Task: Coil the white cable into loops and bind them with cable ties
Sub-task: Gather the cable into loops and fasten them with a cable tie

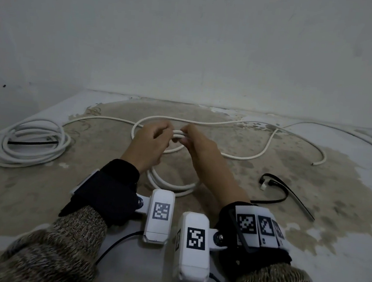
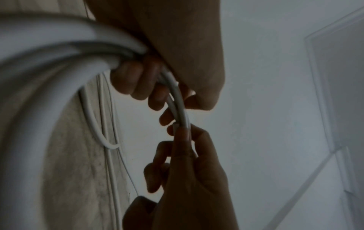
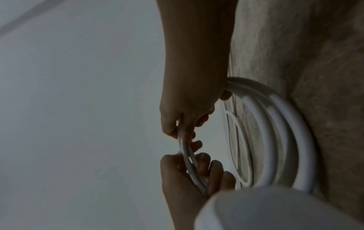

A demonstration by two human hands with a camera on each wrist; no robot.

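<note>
Head view, near to far: small coil of white cable (image 1: 171, 185) lies at 6 o'clock, its far side lifted by both hands. Left hand (image 1: 148, 144) w/ fingers curled round the bundled strands; right hand (image 1: 199, 146) pinches same bundle just beside it. Black cable tie (image 1: 284, 193) on floor (image 1: 306, 254) at 3 o'clock. Second coil (image 1: 32, 144), black tie across it, at 9 o'clock. Loose cable trails toward wall (image 1: 190, 39) at 12–2 o'clock.
</note>
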